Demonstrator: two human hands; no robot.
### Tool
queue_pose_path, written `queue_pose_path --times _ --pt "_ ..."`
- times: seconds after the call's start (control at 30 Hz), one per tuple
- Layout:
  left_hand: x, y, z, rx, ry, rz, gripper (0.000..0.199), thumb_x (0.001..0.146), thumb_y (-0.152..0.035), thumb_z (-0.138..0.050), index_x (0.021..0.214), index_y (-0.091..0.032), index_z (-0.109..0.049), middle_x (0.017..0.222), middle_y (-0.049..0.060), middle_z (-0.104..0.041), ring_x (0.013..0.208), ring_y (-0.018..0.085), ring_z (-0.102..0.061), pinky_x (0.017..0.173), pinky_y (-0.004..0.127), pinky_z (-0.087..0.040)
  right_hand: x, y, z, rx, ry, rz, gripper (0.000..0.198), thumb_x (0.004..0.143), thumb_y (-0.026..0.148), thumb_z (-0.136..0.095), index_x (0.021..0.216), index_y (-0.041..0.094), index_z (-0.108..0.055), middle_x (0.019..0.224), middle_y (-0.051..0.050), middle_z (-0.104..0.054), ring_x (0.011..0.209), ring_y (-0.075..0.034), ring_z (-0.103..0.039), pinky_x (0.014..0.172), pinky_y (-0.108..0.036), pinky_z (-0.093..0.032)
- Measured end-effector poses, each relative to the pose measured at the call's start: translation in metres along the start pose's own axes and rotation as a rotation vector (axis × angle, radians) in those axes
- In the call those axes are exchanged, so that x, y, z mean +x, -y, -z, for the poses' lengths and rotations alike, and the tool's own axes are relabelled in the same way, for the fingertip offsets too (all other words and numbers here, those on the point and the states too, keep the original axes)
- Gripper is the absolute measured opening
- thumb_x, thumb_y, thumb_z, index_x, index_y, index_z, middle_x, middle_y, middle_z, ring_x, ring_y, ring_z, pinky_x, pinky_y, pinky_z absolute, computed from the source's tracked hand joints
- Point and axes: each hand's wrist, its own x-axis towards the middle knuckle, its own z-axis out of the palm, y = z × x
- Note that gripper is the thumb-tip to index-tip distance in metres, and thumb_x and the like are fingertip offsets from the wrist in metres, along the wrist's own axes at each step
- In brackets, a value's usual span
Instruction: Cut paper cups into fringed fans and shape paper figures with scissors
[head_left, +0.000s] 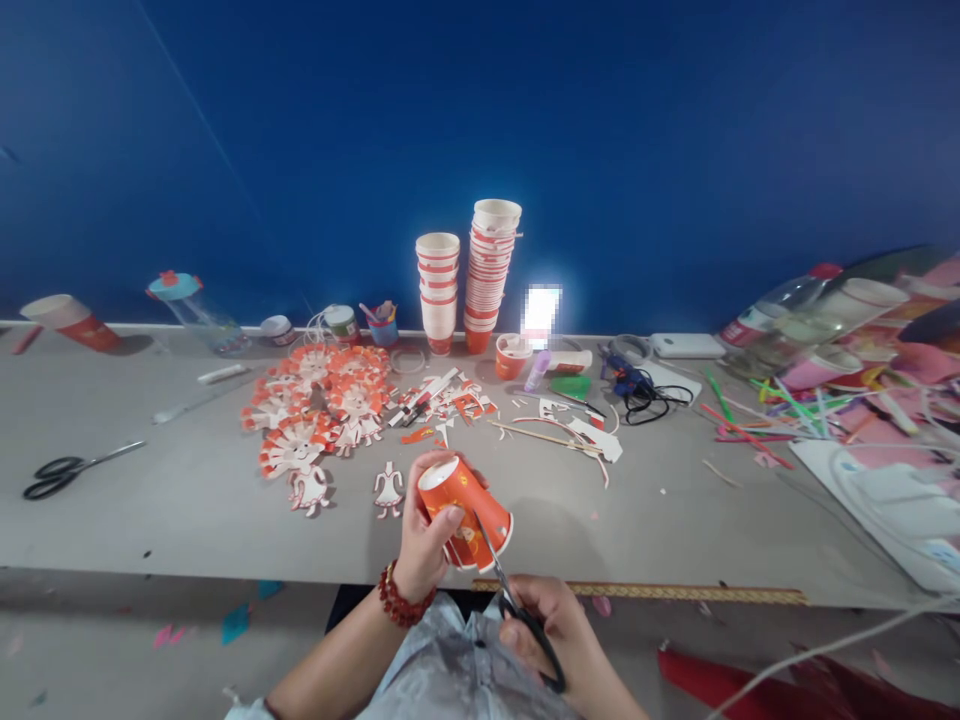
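Reference: clock directions run from the cup in hand, with 12 toward the blue wall [300, 150].
Orange paper cup [491, 500]: held above the near edge of the grey table [645, 520]; tilted on its side, narrow end toward 10 o'clock, wide rim toward 4.
Left hand [429, 520]: grasping the cup from its 8 o'clock side, thumb pressed on the wall; red bead bracelet [405, 598] at the wrist.
Right hand [553, 612]: gripping black-handled scissors [538, 640] at about 5 o'clock, fingers around the handles.
Blades: against the cup's wall at the rim end, tips toward 11 o'clock; how far they stand apart cannot be told.
White paper figure [388, 490]: lying alone at 9 o'clock, near the left hand.
Orange-fringed cut-outs [352, 385]: heaped at 10 o'clock, some bearing similar white figures.
Cup stacks: two, at 12 o'clock by the wall; the shorter stack [438, 310] stands left of the taller stack [491, 265].
Paper scraps [474, 402]: scattered at 12 o'clock, between cup and stacks.
Purple tube [538, 370]: at 1 o'clock.
Second scissors [64, 470]: lying well apart at 9 o'clock.
Blue tool with black cord [630, 380]: at 2 o'clock.
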Motion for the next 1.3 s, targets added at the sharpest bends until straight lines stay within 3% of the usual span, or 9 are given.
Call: queue_pose_path --times 0.23,0.43,0.63,0.87,1.1,1.3 --pt "-0.004 0.001 -0.002 0.041 0.024 0.029 0.051 0.072 -0.042 -0.074 0.112 -0.023 -0.050 0.100 0.008 -0.064 0.088 0.024 -0.065 0.073 0.034 -0.053 0.000 0.004 0.002 0.139 0.118 -0.098 0.068 0.056 0.087 -0.059 0.058 0.021 -0.039 0.041 0.009 -0.035 0.032 -0.006 -0.033 0.035 -0.019 -0.020" --pt "-0.003 0.001 -0.002 0.038 0.049 0.012 0.048 0.074 -0.041 -0.072 0.113 -0.023 -0.049 0.098 0.008 -0.065 0.088 0.024 -0.065 0.072 0.032 -0.053 0.002 0.005 0.000 0.099 0.043 -0.080 0.070 0.054 0.088 -0.058 0.053 0.021 -0.039 0.039 0.008 -0.033 0.033 -0.005 -0.028 0.034 -0.019 -0.016" --pt "-0.006 0.005 -0.003 0.043 0.086 0.026 0.052 0.073 -0.041 -0.073 0.115 -0.023 -0.048 0.095 0.007 -0.067 0.083 0.022 -0.065 0.069 0.031 -0.052 0.002 0.004 -0.001 0.186 0.140 -0.094 0.069 0.057 0.086 -0.059 0.062 0.019 -0.046 0.037 0.007 -0.041 0.030 -0.005 -0.033 0.035 -0.018 -0.021" --pt "-0.008 0.009 -0.003 0.060 0.086 0.026 0.053 0.073 -0.041 -0.073 0.115 -0.023 -0.047 0.093 0.007 -0.068 0.080 0.022 -0.065 0.069 0.032 -0.052 0.004 0.005 -0.001 0.172 0.066 -0.104 0.071 0.055 0.088 -0.058 0.061 0.019 -0.048 0.039 0.008 -0.036 0.031 -0.005 -0.031 0.034 -0.019 -0.021" --pt "-0.008 0.008 0.000 0.066 0.106 0.042 0.054 0.073 -0.043 -0.074 0.116 -0.023 -0.048 0.094 0.007 -0.067 0.077 0.021 -0.064 0.066 0.031 -0.052 0.005 0.001 -0.001 0.222 0.148 -0.093 0.068 0.056 0.086 -0.060 0.064 0.019 -0.048 0.039 0.008 -0.039 0.029 -0.006 -0.036 0.033 -0.018 -0.023" --pt "-0.008 0.007 0.003 0.060 0.126 0.033 0.052 0.074 -0.038 -0.074 0.116 -0.023 -0.049 0.098 0.009 -0.067 0.084 0.024 -0.066 0.069 0.032 -0.053 0.005 0.006 0.000 0.206 0.097 -0.125 0.070 0.052 0.087 -0.061 0.062 0.019 -0.048 0.040 0.008 -0.037 0.029 -0.005 -0.031 0.032 -0.018 -0.021"
